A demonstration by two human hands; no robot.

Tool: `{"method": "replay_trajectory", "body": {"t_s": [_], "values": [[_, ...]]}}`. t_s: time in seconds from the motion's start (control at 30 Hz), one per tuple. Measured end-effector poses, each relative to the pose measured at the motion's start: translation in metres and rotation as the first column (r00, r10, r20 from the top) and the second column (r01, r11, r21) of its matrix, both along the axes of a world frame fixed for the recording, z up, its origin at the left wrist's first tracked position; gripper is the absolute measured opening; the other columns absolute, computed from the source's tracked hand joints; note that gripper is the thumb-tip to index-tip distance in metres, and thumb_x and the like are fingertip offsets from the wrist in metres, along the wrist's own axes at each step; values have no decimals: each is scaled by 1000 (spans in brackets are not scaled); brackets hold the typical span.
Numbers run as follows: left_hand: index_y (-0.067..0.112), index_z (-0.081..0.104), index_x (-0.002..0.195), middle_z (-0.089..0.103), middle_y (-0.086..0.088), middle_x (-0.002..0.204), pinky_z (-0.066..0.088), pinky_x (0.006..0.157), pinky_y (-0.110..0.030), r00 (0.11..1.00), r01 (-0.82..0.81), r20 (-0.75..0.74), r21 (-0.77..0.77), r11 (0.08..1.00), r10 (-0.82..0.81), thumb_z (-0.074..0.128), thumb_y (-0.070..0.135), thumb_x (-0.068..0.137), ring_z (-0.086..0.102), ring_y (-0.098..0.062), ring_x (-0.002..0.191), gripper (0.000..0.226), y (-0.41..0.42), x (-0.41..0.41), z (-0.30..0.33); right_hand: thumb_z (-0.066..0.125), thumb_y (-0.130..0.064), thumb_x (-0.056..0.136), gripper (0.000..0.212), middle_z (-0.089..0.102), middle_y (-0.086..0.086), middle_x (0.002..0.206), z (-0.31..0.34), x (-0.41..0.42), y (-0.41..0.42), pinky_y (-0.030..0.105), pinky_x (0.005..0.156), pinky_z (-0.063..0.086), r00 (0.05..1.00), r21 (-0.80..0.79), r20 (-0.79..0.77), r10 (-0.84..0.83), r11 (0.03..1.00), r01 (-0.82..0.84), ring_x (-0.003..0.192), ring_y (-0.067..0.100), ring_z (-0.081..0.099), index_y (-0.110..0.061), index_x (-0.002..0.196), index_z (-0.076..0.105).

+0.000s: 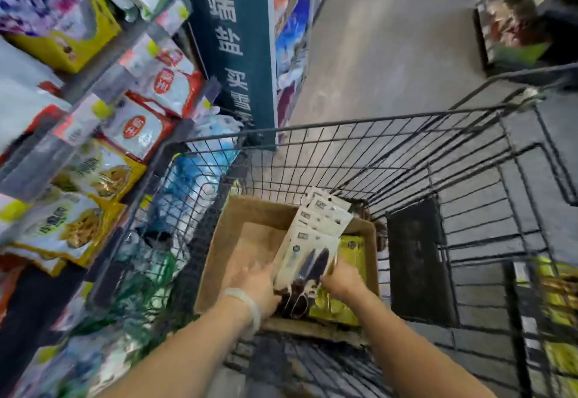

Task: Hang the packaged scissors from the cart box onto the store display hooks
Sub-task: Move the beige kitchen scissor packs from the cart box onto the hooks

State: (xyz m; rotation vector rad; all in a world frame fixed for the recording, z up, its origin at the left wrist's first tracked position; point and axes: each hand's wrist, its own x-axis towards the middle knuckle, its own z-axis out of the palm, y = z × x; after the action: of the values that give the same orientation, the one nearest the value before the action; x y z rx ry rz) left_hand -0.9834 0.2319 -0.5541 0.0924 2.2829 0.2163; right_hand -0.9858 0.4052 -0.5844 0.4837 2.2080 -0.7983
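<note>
Head view looks down into the wire cart (391, 147), where both hands are in the cardboard box (250, 219). The left hand (256, 285) grips the handle end of a fanned stack of packaged scissors (312, 241), and the right hand (342, 280) pinches the stack's other edge, so both are closed on it. The stack leans up out of the box, card tops resting on the far rim, with yellow-green packs (350, 260) lying underneath. The risk, I'd say: those cards are splayed, so lifting the whole bunch could let the top ones slide off or snag the rim. The shelves (103, 109) to the left hold bagged goods; no display hooks are clearly in view.
</note>
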Motion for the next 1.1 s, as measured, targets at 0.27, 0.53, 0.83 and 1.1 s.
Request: {"method": "replay_trajectory", "body": {"t_s": [0.27, 0.53, 0.83, 1.1], "values": [[19, 44, 133, 49, -8, 132, 41, 102, -36, 975, -144, 174, 1, 990, 142, 57, 32, 87, 47, -27, 122, 50, -4, -10, -48, 67, -11, 84, 58, 55, 14, 130, -79, -6, -1, 34, 97, 46, 818, -131, 139, -558, 809, 573, 118, 31, 55, -6, 136, 43], [19, 41, 136, 44, -7, 139, 40, 106, -36, 956, -258, 141, -18, 966, 258, 59, 32, 90, 47, -26, 126, 52, -9, -19, -56, 72, -28, 80, 55, 59, 6, 122, -98, -1, -14, 33, 91, 51, 878, -167, 131, -459, 863, 476, 110, 23, 59, -10, 126, 49], [19, 38, 139, 45, -8, 140, 39, 105, -35, 949, -275, 156, -7, 961, 273, 57, 32, 91, 45, -27, 128, 54, -5, -14, -67, 67, -38, 81, 30, 59, 1, 77, -109, 7, -18, 37, 68, 52, 909, -109, -61, -413, 908, 405, 73, 19, 57, -13, 86, 53], [15, 28, 145, 41, -8, 145, 40, 106, -36, 850, -518, 170, 93, 850, 499, 61, 33, 89, 45, -26, 129, 67, -13, -20, -40, 63, -13, 86, 11, 62, 3, 84, -71, -10, -24, 46, 86, 55, 822, -490, -56, -567, 733, 472, 87, 26, 64, -21, 82, 56]]}}
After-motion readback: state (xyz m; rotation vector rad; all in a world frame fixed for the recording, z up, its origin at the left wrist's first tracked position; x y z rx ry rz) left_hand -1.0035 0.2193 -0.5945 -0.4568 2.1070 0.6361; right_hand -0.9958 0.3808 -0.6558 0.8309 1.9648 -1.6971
